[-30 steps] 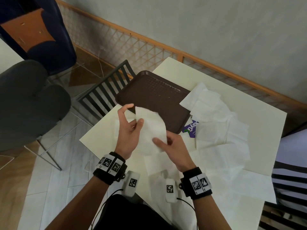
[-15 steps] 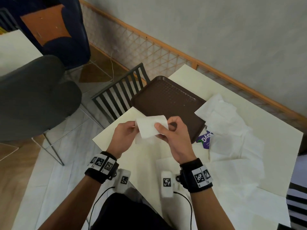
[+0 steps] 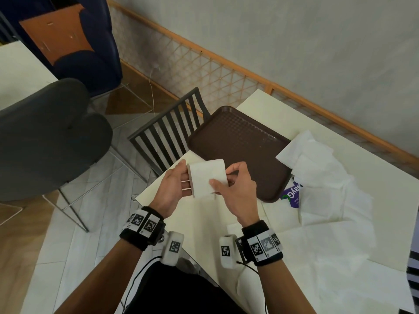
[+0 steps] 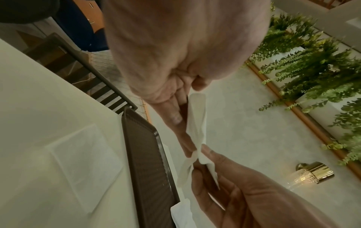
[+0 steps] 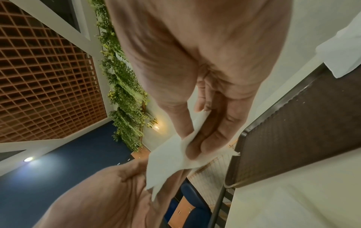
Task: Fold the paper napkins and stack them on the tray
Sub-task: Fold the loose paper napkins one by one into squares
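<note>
A white paper napkin (image 3: pixel 207 176), folded over, is held in the air above the table's near left corner, just in front of the brown tray (image 3: pixel 240 146). My left hand (image 3: pixel 179 180) holds its left edge, fingers behind it and thumb in front. My right hand (image 3: pixel 229 182) pinches its right edge between thumb and fingers. The right wrist view shows the napkin (image 5: pixel 171 162) squeezed under my right fingertips (image 5: pixel 197 148). The left wrist view shows it edge-on (image 4: pixel 195 123) between both hands, beside the tray (image 4: pixel 148 162), which has nothing on it.
Several unfolded white napkins (image 3: pixel 326 191) lie spread over the cream table (image 3: pixel 283 105), right of the tray, partly covering a purple packet (image 3: pixel 292 196). A dark slatted chair (image 3: pixel 167 132) stands against the table's left edge and a grey chair (image 3: pixel 45 141) farther left.
The open napkin was folded over in the air and both hands rose with it toward the tray's near edge. My right hand moved from under the sheet to its right edge.
</note>
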Available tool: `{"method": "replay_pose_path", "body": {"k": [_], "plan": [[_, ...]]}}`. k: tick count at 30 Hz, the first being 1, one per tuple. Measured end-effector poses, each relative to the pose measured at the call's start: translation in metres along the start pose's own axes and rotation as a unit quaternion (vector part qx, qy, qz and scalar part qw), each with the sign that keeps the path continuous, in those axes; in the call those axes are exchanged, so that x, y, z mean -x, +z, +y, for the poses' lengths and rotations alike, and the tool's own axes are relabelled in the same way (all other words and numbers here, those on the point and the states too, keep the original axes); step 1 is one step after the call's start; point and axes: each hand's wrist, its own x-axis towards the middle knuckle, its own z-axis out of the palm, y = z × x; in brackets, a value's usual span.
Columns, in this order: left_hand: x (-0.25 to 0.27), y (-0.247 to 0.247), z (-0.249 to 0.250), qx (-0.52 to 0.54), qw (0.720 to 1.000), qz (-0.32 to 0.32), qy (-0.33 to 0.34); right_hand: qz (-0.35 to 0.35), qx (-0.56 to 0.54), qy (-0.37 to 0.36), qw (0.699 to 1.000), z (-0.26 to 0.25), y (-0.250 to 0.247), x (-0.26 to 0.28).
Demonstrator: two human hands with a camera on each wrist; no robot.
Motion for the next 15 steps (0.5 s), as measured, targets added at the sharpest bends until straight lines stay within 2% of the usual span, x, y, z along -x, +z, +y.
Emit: {"method": "replay_pose_path", "body": {"k": [2,6,10,12,14,15], "plan": [[-0.001,-0.002,0.001,-0.023,1.000,-0.005,0.015,0.001,-0.003,0.000,1.000,-0.003,0.005,0.001],[-0.009,-0.011,-0.006,-0.099,0.990,-0.001,0.096,-0.005,0.003,0.005,1.000,-0.007,0.014,0.002],[-0.016,-0.022,-0.010,-0.196,0.968,0.003,0.158,-0.026,0.036,0.002,0.999,-0.010,0.013,-0.001],[-0.018,-0.026,-0.011,-0.237,0.954,-0.005,0.182,0.001,0.096,-0.044,0.994,-0.009,0.012,-0.003],[-0.020,-0.030,-0.011,-0.281,0.938,-0.027,0.200,0.045,0.164,-0.116,0.979,-0.008,0.014,-0.006],[-0.020,-0.031,-0.010,-0.297,0.931,-0.048,0.207,0.044,0.187,-0.147,0.970,-0.008,0.016,-0.009]]}}
